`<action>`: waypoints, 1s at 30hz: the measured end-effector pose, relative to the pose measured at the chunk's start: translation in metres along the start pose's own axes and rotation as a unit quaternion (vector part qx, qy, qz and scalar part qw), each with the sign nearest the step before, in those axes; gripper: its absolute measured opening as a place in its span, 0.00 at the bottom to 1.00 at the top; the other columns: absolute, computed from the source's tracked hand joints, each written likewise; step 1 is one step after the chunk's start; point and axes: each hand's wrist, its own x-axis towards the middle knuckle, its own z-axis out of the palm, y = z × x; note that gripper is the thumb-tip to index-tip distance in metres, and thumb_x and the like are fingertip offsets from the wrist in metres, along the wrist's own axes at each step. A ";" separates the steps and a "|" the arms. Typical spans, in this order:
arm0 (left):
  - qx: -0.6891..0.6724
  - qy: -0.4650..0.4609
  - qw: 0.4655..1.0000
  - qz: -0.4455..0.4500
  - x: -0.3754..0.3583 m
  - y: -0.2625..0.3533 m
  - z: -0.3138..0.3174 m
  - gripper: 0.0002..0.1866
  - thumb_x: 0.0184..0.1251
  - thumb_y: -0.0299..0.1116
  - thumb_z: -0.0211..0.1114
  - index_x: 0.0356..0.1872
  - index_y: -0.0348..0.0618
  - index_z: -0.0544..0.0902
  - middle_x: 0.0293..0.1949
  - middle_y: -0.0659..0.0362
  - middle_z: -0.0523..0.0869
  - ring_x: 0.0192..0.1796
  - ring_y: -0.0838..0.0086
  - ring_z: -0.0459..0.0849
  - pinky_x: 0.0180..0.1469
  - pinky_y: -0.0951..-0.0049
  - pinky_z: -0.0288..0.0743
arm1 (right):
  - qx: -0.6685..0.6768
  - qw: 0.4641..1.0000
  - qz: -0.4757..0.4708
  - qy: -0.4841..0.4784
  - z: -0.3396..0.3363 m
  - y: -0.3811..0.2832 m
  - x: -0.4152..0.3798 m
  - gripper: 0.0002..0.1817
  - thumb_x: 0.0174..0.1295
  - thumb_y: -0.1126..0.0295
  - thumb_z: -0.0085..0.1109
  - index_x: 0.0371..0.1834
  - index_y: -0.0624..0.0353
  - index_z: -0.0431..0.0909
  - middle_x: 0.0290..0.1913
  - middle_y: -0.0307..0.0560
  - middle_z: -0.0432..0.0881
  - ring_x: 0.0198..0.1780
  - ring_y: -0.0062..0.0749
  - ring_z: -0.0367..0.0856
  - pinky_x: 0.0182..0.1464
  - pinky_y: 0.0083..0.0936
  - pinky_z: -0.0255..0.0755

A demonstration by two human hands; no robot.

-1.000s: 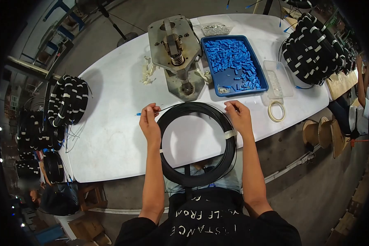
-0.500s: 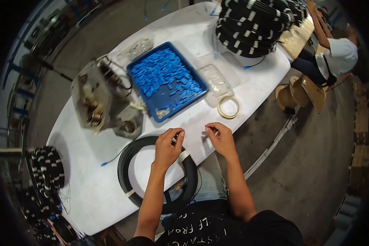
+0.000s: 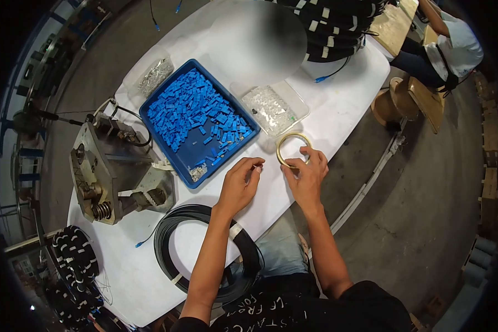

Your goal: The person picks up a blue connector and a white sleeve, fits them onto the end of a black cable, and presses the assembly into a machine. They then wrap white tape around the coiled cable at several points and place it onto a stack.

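Note:
My right hand point(image 3: 309, 176) is at a roll of yellowish tape point(image 3: 280, 145) that lies on the white table. Its thumb and fingers close on the ring's near edge, one finger reaching over the rim. To the left, my left hand point(image 3: 239, 183) hovers above the table, fingers loosely curled and thumb slightly apart, with nothing visible in it. Just beyond it stands a blue tray point(image 3: 189, 156) with many small blue connector parts point(image 3: 191, 108). A coil of black cable point(image 3: 171, 232) lies partly under my left forearm.
A clear box of small transparent pieces point(image 3: 274, 110) sits behind the tape. Another clear box point(image 3: 152, 77) and a metal hand press point(image 3: 108, 182) are on the left. Stacked black coils point(image 3: 337, 27) stand at the far right, near a seated person point(image 3: 459, 47).
My right hand has moved onto the tape roll, which was lying apart from it before. My left hand stays loosely curled. The view has shifted, moving the tray left in the picture.

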 end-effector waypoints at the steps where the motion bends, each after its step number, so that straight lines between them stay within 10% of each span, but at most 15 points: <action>1: 0.002 0.002 1.000 -0.005 -0.004 -0.002 -0.003 0.11 0.71 0.29 0.58 0.48 0.36 0.83 0.40 0.55 0.86 0.37 0.72 0.82 0.40 0.74 0.73 | 0.006 1.000 0.004 -0.003 -0.001 -0.001 -0.001 0.09 0.50 0.67 0.73 0.35 0.49 0.86 0.57 0.46 0.73 0.64 0.50 0.61 0.63 0.50 0.54; 20: -0.230 0.213 0.948 -0.046 -0.151 -0.019 -0.103 0.25 0.68 0.26 0.66 0.65 0.38 0.74 0.52 0.58 0.81 0.46 0.78 0.83 0.49 0.78 0.76 | 0.222 0.946 -0.194 -0.138 0.003 -0.154 -0.077 0.09 0.49 0.69 0.75 0.34 0.53 0.87 0.53 0.45 0.77 0.62 0.48 0.68 0.61 0.43 0.61; 30: -0.226 0.426 0.875 -0.054 -0.261 -0.045 -0.106 0.06 0.67 0.23 0.67 0.43 0.34 0.83 0.40 0.60 0.85 0.43 0.81 0.81 0.48 0.80 0.75 | 0.225 0.902 -0.269 -0.252 0.022 -0.217 -0.135 0.10 0.50 0.68 0.73 0.34 0.56 0.84 0.53 0.47 0.77 0.62 0.50 0.69 0.62 0.44 0.63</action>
